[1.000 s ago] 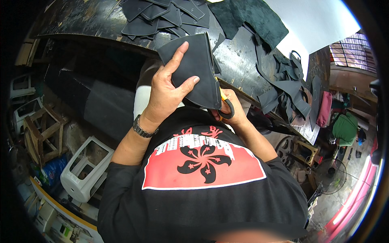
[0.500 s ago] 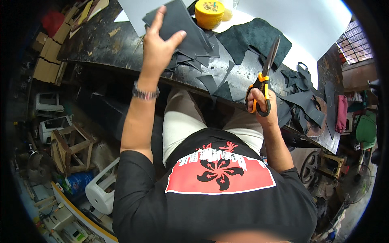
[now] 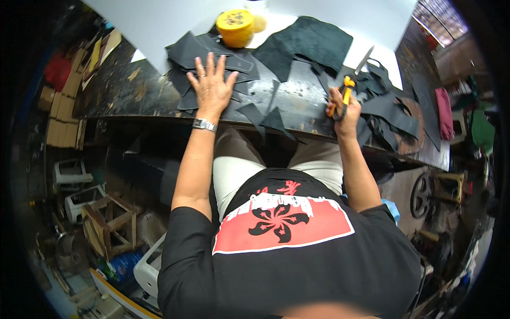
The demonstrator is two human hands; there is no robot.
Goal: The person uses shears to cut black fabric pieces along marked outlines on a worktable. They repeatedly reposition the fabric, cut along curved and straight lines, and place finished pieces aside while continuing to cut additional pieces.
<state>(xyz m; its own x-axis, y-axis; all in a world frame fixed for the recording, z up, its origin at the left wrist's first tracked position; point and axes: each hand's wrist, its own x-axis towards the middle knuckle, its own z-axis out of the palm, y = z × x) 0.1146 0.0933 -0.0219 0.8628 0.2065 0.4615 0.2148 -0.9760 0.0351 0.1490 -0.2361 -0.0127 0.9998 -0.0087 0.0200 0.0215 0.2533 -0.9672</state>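
While left hand (image 3: 212,87) lies flat, fingers spread on black pieces (image 3: 204,53) | right hand (image 3: 344,109) grips scissors (image 3: 348,85)

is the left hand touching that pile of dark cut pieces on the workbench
Touching. The head view shows the left hand pressed flat, fingers spread, on top of the pile of dark cut pieces, with no gap visible beneath the palm.

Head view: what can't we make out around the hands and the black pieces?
- Piece under the left hand: the palm covers it, so its outline in the stack of black pieces is hidden.
- Scissors: the right hand hides most of the orange handles; blade tip too small to tell open or closed.
- Yellow tub: top edge of frame cuts off what lies behind it.
- Pieces at right: fisheye bending blurs their edges.
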